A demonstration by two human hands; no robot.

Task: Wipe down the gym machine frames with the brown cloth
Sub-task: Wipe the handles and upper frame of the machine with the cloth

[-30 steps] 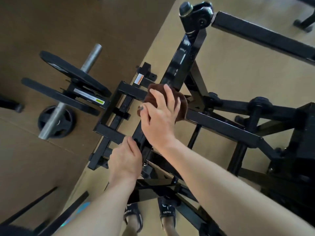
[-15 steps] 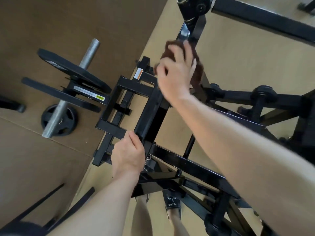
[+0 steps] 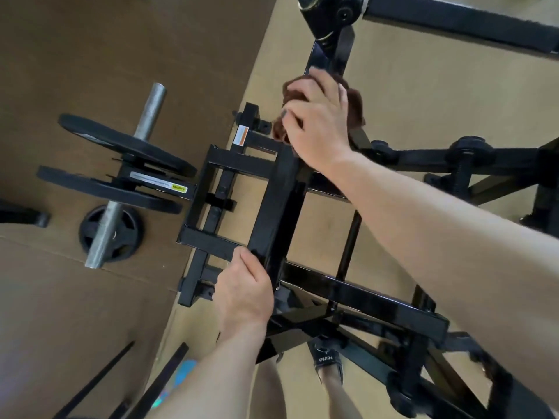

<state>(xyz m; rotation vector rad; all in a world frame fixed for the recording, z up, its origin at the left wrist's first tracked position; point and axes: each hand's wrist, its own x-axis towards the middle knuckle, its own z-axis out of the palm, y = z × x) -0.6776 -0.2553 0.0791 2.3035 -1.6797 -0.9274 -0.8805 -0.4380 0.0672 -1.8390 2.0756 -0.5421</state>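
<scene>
- Our right hand had the brown cloth bunched under palm + fingers, pressed onto the black frame arm at its upper end, just below the pivot knuckle. Fingers curled over the wad, thumb tucked at the near edge.
- Our left hand gripped the lower end of that same arm, fingers wrapped round the tube, thumb on top. No cloth there, bracing only.
- Risk 1: the arm looked hinged at the knuckle. Push too hard w/ the cloth and it could swing; left-hand fingers sat right by the cross-brace junction = pinch pt.
- Risk 2: the cloth was wadded, loose flap hanging off the far side. Could snag on the small bracket w/ the orange sticker just beside it, or drag out of the grip mid-stroke.
- Risk 3: weight plates loaded on the steel sleeve off to the left. If the frame shifted, they'd add momentum; hard to stop one-handed.
- Risk 4: we leaned far over, sandalled foot under the lower frame bars. Slip fwd = shin/toe hit.
- Coverage: undersides + side faces of the tube prob. missed; can't tell from this angle.
</scene>
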